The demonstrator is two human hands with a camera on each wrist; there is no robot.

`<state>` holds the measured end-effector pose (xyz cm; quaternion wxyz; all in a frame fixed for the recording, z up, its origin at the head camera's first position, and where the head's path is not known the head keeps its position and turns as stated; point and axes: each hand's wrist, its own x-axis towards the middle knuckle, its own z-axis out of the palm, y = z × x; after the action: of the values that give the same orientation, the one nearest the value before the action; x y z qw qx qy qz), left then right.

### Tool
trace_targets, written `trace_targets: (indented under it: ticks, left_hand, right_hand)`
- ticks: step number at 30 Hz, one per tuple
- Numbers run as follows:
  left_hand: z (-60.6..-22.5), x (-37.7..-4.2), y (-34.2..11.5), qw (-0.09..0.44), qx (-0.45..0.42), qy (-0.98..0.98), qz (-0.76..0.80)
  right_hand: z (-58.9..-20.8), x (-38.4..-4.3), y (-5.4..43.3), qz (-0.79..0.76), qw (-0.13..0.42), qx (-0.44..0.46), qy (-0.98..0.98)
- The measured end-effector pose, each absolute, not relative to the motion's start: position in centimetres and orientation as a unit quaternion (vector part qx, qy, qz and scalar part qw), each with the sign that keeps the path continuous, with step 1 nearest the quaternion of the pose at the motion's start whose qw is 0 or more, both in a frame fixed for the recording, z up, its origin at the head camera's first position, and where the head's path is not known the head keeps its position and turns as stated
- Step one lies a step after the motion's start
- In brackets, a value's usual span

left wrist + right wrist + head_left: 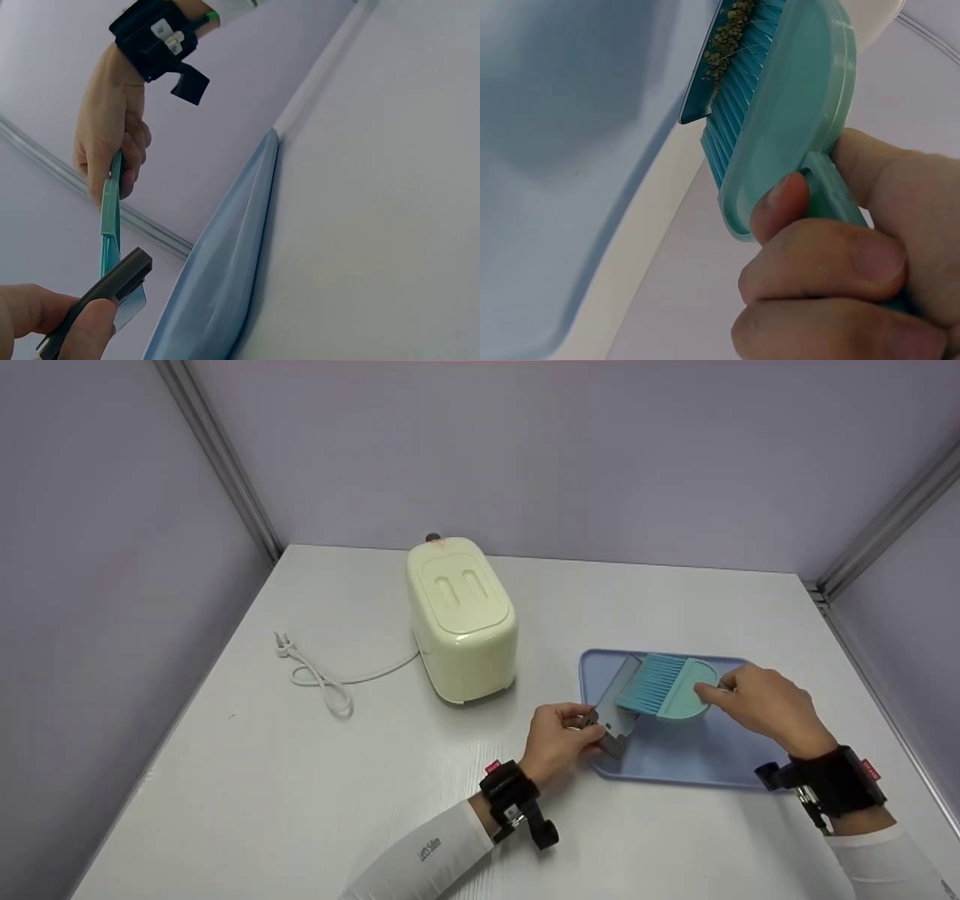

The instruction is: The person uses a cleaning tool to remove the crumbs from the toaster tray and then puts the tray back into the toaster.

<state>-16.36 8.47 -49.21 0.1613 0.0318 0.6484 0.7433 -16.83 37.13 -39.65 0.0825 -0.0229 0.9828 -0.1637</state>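
My left hand (556,741) pinches the dark handle of a flat metal scraper (613,718) between thumb and fingers, over the left side of a blue tray (701,757). A teal hand brush (686,694) with blue bristles is gripped by its handle in my right hand (772,709). Its bristles lie against the scraper's blade. Seen from the right wrist, greenish-brown crumbs (726,49) sit on the blade along the bristles. In the left wrist view the scraper's handle (101,300) is tilted, with the brush (111,210) beyond it.
A cream toaster (465,615) with a lid over its top stands left of the tray on the white table (300,810). Its white cord (337,682) lies looped to the left, ending in a plug (283,645). Grey panels enclose the back and sides.
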Motion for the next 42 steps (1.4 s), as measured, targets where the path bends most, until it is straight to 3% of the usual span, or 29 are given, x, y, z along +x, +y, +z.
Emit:
trace_targets:
  ticks: [31, 42]
  left_hand:
    - [-49.1, -16.5, 8.1, 0.135, 0.048, 0.688, 0.712]
    - [-49.2, -16.5, 8.0, 0.143, 0.046, 0.691, 0.707]
  right_hand:
    - [-39.6, -16.4, 40.6, -0.176, 0.107, 0.005, 0.978]
    - [-39.8, -16.8, 38.6, -0.208, 0.091, 0.014, 0.974]
